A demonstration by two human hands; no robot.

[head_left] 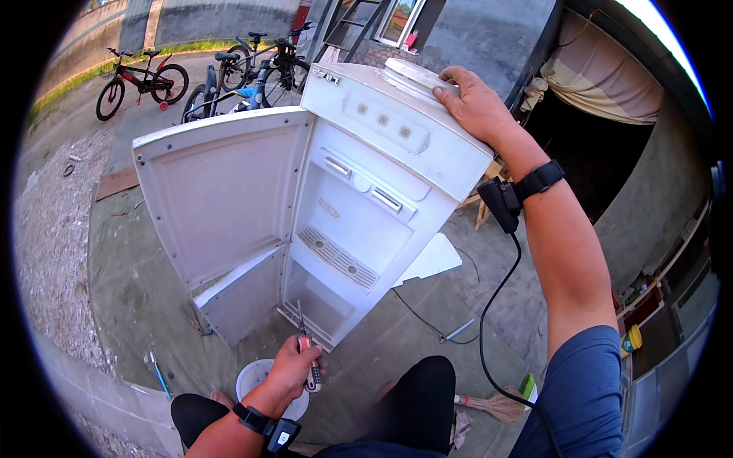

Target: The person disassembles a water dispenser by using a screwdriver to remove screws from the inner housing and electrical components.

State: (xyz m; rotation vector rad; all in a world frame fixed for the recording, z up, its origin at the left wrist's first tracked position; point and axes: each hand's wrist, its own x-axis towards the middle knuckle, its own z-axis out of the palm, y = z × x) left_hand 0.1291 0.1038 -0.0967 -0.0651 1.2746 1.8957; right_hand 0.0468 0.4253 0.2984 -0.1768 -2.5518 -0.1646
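A white water dispenser (437,200) stands tilted in front of me with its doors swung out to the left. The large upper door (221,187) and the smaller lower door (246,294) both hang open. On the dispenser's top, my right hand (475,105) rests with its fingers spread over the edge of the round white collar (416,79). My left hand (289,372) is closed around pliers (307,353) with red and grey handles. Their slim jaws point up, close to the dispenser's bottom front edge; contact there cannot be made out.
A white bucket (252,375) stands beside my left hand. A white panel (429,259) and a thin cable lie on the ground to the right. A straw broom (496,406) lies near my right knee. Bicycles (145,82) stand farther back, and a blue-handled tool (159,374) lies left.
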